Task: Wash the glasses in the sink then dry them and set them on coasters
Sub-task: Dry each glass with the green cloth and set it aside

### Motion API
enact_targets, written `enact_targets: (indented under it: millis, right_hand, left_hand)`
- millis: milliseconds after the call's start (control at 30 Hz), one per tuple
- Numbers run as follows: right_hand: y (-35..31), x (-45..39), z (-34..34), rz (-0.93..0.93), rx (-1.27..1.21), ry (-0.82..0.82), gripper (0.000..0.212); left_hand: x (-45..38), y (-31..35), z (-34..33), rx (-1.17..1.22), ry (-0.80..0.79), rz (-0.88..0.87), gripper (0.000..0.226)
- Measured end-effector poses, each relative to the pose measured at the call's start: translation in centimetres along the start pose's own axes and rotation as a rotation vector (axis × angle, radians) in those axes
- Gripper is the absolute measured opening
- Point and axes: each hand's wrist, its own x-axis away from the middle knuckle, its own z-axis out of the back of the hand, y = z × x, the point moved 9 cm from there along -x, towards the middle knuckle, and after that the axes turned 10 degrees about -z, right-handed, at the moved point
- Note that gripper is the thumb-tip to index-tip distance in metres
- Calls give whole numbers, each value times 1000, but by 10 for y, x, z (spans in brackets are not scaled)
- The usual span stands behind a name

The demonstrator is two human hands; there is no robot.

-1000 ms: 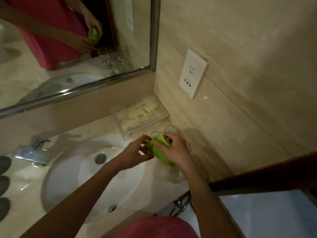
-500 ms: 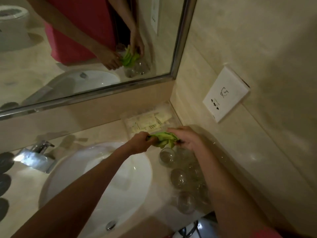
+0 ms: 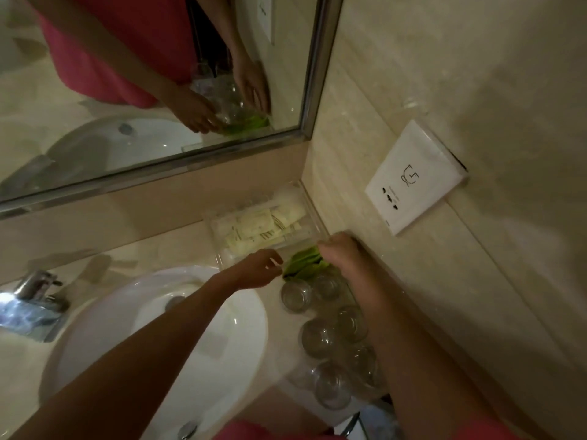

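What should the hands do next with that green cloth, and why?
Probably let the green cloth go and pick up a glass. The right hand presses the bunched cloth down on the counter by the clear tray, and the left hand hovers beside it, holding nothing. The glasses stand clustered near the sink; no coasters can be made out under them.

I am standing in a bathroom, likely a hotel's: a white sink (image 3: 178, 344) with a chrome tap (image 3: 38, 290) at the left, a framed mirror (image 3: 158, 90) on the far wall, a tray of wrapped toiletries (image 3: 263, 227), and a shaver socket (image 3: 416, 179) on the right wall.
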Motion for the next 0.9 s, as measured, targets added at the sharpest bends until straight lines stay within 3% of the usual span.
enact_targets:
  millis: [67, 167, 267, 333, 433, 600, 733, 800, 900]
  right_hand:
    - [-5, 8, 1, 102, 143, 15, 37]
    - [-1, 17, -7, 219, 296, -38, 53]
    - [17, 23, -26, 273, 508, -110, 68]
    - [25, 24, -35, 313, 630, -93, 76]
    - [35, 21, -49, 319, 726, -80, 87]
    - [32, 24, -48, 392, 751, 140, 55]
    - [27, 34, -42, 412, 685, 206, 40]
    - [24, 41, -47, 399, 652, 203, 39]
    - [6, 59, -65, 416, 609, 147, 55]
  left_hand:
    - [5, 6, -9, -89, -78, -72, 51]
    - [12, 5, -33, -248, -220, -106, 95]
    - [13, 6, -49, -498, -220, -167, 117]
    - [12, 6, -57, -577, -167, -201, 120]
    - [8, 7, -67, -448, -80, -227, 115]
    - [8, 14, -81, -515, -37, -249, 108]
    - [14, 12, -76, -433, 28, -203, 102]
    - [27, 5, -65, -399, 78, -145, 97]
    - [55, -6, -38, -429, 159, -75, 90]
